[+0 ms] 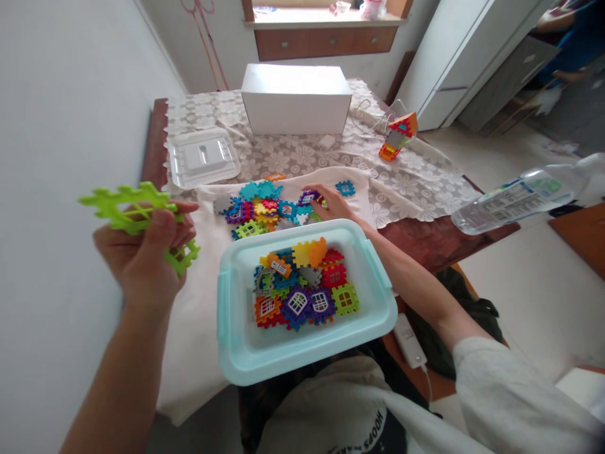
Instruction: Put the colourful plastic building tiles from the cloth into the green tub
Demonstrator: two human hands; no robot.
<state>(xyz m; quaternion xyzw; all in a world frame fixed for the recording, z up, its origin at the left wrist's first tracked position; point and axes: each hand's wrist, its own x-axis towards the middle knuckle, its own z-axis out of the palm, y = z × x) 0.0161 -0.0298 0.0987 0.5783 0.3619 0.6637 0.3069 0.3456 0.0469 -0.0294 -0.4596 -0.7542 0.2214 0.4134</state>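
Note:
My left hand, raised at the left, is closed on lime-green interlocking building tiles; one piece sticks out below the fingers. At the table, my right hand has its fingers curled at a purple interlocking tile on the right side of a loose pile; the thumb's contact is partly hidden. The pile holds turquoise tiles, yellow, blue and green ones. In front of me, a light-blue plastic tub holds many more tiles, among them purple window tiles and a green window tile.
A white box stands at the back of the table. To its left lies a clear plastic lid. An assembled tile house stands at the right, and a plastic bottle juts in at the right edge. Another person is at the far right.

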